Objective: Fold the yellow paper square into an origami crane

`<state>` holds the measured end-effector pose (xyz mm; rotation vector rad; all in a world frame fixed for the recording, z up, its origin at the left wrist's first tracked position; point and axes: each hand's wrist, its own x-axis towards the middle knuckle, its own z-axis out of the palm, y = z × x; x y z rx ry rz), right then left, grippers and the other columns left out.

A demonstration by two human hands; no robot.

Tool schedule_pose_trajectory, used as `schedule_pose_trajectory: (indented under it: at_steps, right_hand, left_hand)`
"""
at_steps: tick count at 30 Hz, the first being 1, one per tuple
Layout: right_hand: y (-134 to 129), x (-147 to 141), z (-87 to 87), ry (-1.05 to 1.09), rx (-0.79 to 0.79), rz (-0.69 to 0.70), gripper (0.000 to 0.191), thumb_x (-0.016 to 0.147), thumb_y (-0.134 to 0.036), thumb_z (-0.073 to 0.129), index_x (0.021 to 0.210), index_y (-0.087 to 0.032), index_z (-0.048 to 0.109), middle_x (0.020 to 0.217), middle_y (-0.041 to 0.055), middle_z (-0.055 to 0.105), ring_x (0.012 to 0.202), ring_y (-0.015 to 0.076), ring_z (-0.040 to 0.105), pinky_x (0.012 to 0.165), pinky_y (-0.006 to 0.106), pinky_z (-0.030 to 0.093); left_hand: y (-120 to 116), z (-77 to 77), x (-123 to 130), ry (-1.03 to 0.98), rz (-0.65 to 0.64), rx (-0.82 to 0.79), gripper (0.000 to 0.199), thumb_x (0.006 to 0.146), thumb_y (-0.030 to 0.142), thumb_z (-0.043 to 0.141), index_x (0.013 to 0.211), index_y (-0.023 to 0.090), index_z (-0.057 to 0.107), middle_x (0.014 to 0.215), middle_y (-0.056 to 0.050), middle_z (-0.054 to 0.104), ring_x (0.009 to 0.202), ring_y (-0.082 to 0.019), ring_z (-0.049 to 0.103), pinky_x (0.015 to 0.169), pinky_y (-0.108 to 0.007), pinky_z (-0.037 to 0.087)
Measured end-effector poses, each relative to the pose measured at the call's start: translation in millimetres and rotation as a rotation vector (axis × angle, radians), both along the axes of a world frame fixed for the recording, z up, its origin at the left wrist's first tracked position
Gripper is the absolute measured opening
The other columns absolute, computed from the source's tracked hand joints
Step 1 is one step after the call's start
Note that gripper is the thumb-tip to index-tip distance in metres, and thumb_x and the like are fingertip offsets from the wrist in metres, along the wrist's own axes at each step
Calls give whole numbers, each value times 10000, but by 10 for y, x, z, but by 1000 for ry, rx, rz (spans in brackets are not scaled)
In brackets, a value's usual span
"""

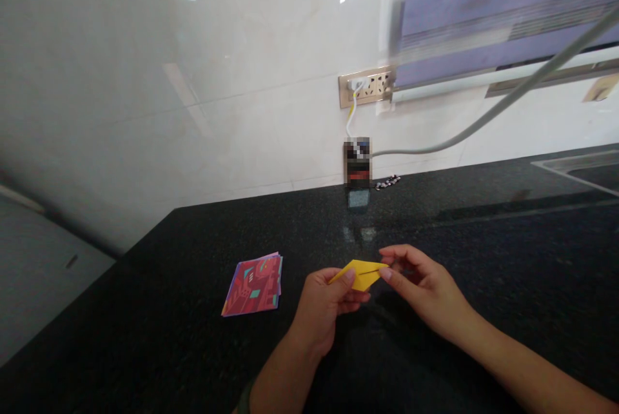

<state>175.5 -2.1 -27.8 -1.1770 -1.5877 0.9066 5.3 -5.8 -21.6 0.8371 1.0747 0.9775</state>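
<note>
A folded piece of yellow paper (362,276), shaped like a kite with a slit along its middle, is held above the dark countertop. My left hand (325,301) grips its left end, the thumb on top and the fingers underneath. At the pointed right tip, my right hand (420,282) pinches the paper between thumb and fingers. The paper hides part of the left fingers. To the left of my hands lies a small stack of printed paper sheets (254,285), the top one red and pink with teal shapes.
The black speckled countertop (184,343) meets a pale tiled wall (242,111). A phone-like device (358,162) leans there, its white cable running to a wall socket (367,86). Beside it lies a small chain (388,182). A grey hose (483,118) hangs at right, above a sink edge (570,174).
</note>
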Motion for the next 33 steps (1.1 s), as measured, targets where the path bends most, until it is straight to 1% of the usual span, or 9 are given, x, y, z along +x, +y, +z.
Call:
schedule_pose_trajectory:
  at_steps: [2, 4, 5, 7, 10, 13, 18, 22, 33]
  right_hand:
    - [-19, 34, 19, -239, 303, -8, 281, 739, -265, 579, 1014, -215, 551, 986, 89, 518, 879, 211, 505, 682, 323, 451]
    - [-39, 53, 44, -452, 529, 46, 237, 738, -237, 581, 974, -233, 592, 1071, 96, 481, 992, 248, 451, 784, 381, 414]
    - [-47, 55, 56, -528, 595, 73, 203, 747, -232, 571, 947, -234, 609, 1067, 96, 484, 997, 251, 447, 802, 396, 403]
    - [-57, 44, 72, -622, 656, 122, 167, 774, -227, 539, 918, -226, 624, 1039, 96, 501, 967, 243, 462, 799, 398, 405]
    - [-61, 12, 79, -666, 669, 167, 173, 800, -225, 504, 926, -217, 622, 989, 96, 523, 932, 230, 474, 767, 381, 419]
    - [-59, -9, 76, -653, 657, 192, 178, 812, -209, 488, 932, -202, 618, 954, 96, 531, 912, 218, 475, 753, 364, 425]
    - [-53, -3, 70, -637, 640, 218, 188, 818, -177, 479, 951, -193, 610, 919, 86, 543, 892, 200, 470, 767, 348, 422]
    - [-57, 5, 60, -660, 654, 223, 187, 825, -162, 465, 943, -177, 609, 898, 89, 557, 897, 202, 465, 761, 336, 428]
    - [-72, 0, 80, -645, 648, 230, 178, 814, -128, 455, 915, -161, 598, 891, 94, 554, 900, 205, 465, 755, 336, 436]
  left_hand:
    - [5, 12, 8, -6, 6, -21, 314, 698, 356, 598, 848, 80, 610, 751, -105, 662, 606, -134, 617, 522, -199, 432]
    - [4, 20, 21, -8, 3, -33, 301, 697, 343, 601, 845, 80, 608, 738, -99, 660, 613, -134, 616, 526, -200, 431]
    - [1, 22, 29, -9, -3, -35, 298, 695, 340, 603, 843, 81, 609, 728, -95, 658, 616, -135, 615, 529, -201, 431]
    - [-10, 18, 43, -12, -16, -33, 298, 689, 342, 609, 836, 83, 613, 705, -85, 652, 615, -133, 609, 537, -203, 429]
    - [-32, 9, 55, -2, -31, -24, 298, 687, 342, 613, 821, 76, 622, 677, -73, 642, 581, -107, 583, 556, -205, 428]
    - [-50, 4, 55, 6, -58, 3, 304, 697, 321, 608, 905, 99, 618, 726, -67, 646, 589, -97, 575, 563, -203, 422]
    - [-49, 0, 64, 35, -43, 39, 285, 718, 333, 583, 849, 83, 625, 720, -78, 642, 632, -125, 591, 600, -229, 430]
    - [-40, 8, 81, 38, -43, 23, 296, 736, 341, 558, 865, 83, 625, 717, -86, 645, 651, -145, 603, 611, -244, 433]
    - [-45, -14, 68, 21, -61, 51, 331, 730, 367, 566, 886, 83, 633, 745, -99, 655, 669, -150, 604, 619, -245, 432]
